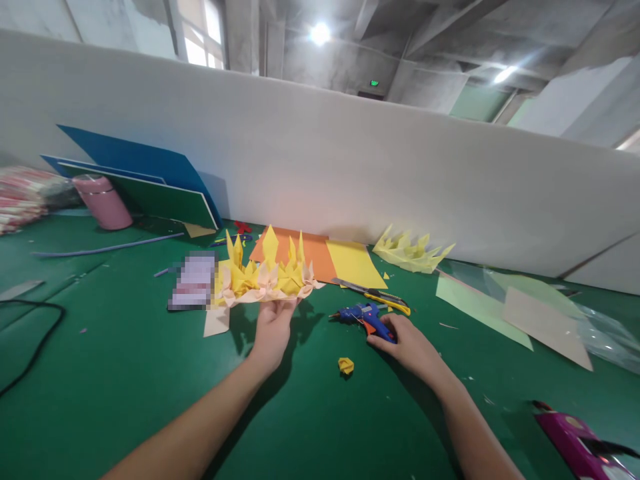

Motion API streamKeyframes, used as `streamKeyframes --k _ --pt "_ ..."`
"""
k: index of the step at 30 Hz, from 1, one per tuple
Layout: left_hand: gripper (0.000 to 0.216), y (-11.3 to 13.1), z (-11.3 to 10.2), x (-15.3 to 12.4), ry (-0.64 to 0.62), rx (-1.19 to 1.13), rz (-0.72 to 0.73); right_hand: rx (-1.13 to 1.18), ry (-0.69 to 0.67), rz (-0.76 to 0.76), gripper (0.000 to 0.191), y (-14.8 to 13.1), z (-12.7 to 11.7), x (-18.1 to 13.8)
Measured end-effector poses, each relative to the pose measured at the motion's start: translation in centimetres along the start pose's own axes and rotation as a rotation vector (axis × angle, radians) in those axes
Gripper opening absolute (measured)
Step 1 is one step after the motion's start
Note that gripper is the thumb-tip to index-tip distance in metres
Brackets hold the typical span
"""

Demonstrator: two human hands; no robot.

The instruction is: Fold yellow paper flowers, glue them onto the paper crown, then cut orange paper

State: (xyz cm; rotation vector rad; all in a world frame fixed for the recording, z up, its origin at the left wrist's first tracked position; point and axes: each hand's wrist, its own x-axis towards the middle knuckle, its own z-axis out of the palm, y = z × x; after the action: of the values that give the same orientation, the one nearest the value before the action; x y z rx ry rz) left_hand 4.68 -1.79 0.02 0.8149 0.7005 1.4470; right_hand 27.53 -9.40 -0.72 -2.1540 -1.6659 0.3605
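My left hand (273,330) is closed on the near edge of a folded paper piece (265,277) made of yellow and pale pink spikes, holding it up above the green table (125,373). My right hand (407,343) rests on the table with its fingers wrapped round the handle of a blue glue gun (363,315), whose nozzle points left. A small crumpled yellow paper scrap (345,365) lies between my two forearms.
Orange and yellow sheets (330,260) lie behind the piece, a yellow utility knife (385,298) beside them. Another yellow spiked piece (410,252) sits by the white partition. Pale green sheets (480,303) at right, pink cup (103,200) and coloured boards (150,177) at left, black cable (35,340), magenta tool (580,443).
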Motion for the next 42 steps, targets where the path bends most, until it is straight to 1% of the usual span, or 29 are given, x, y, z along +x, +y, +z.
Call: streamKeyframes --k 5,7,10,12,14,16,19,21,23,27,30,33,35,37,40,42 --pt "0.037 -0.1 -0.3 0.2 -0.017 0.009 0.022 0.07 -0.031 0.063 0.019 -0.5 -0.4 0.1" --pt "0.036 -0.1 -0.3 0.2 -0.035 0.01 0.009 0.149 -0.071 0.099 0.02 -0.5 -0.8 0.2" --pt "0.041 0.0 -0.3 0.1 -0.065 0.004 0.004 0.359 -0.107 0.163 0.025 -0.4 -1.6 0.0" --pt "0.044 0.0 -0.1 0.0 -0.076 -0.005 0.007 0.577 -0.074 0.192 0.023 -0.5 -2.1 -0.3" --pt "0.046 0.1 -0.1 -0.1 -0.085 -0.011 0.008 0.814 -0.05 0.179 0.022 -0.8 -2.6 -0.6" --pt "0.046 0.2 0.0 -0.2 -0.1 -0.004 0.0 0.975 -0.09 0.137 0.022 -1.3 -3.0 -1.0" --pt "0.045 0.2 0.0 -0.3 -0.13 0.003 -0.027 1.061 -0.164 0.09 0.029 -2.1 -3.3 -1.2" --pt "0.046 0.2 0.0 -0.4 -0.144 -0.005 -0.042 1.104 -0.156 0.068 0.027 -2.6 -3.3 -1.3" --pt "0.045 0.0 -0.1 -0.4 -0.155 -0.013 -0.058 1.127 -0.134 0.038 0.032 -3.1 -3.3 -1.4" --pt "0.045 -0.1 -0.2 -0.4 -0.178 -0.034 -0.088 1.038 -0.084 -0.07 0.047 -4.5 -3.4 -1.8" --pt "0.045 -0.1 -0.2 -0.4 -0.212 -0.042 -0.1 0.865 -0.049 -0.141 0.056 -5.4 -3.5 -2.1" --pt "0.044 0.0 -0.1 -0.5 -0.23 -0.045 -0.109 0.626 -0.015 -0.141 0.056 -6.0 -3.3 -2.2" --pt "0.045 0.1 -0.1 -0.5 -0.231 -0.047 -0.111 0.488 0.021 -0.169 0.054 -6.1 -3.1 -2.2" --pt "0.045 0.1 0.0 -0.6 -0.232 -0.05 -0.108 0.388 0.07 -0.249 0.052 -6.3 -2.9 -2.2" --pt "0.046 0.2 0.2 -0.7 -0.232 -0.052 -0.099 0.298 0.116 -0.385 0.05 -6.4 -2.8 -2.3" --pt "0.046 0.2 0.2 -0.7 -0.23 -0.052 -0.099 0.266 0.125 -0.425 0.049 -6.5 -2.7 -2.3"
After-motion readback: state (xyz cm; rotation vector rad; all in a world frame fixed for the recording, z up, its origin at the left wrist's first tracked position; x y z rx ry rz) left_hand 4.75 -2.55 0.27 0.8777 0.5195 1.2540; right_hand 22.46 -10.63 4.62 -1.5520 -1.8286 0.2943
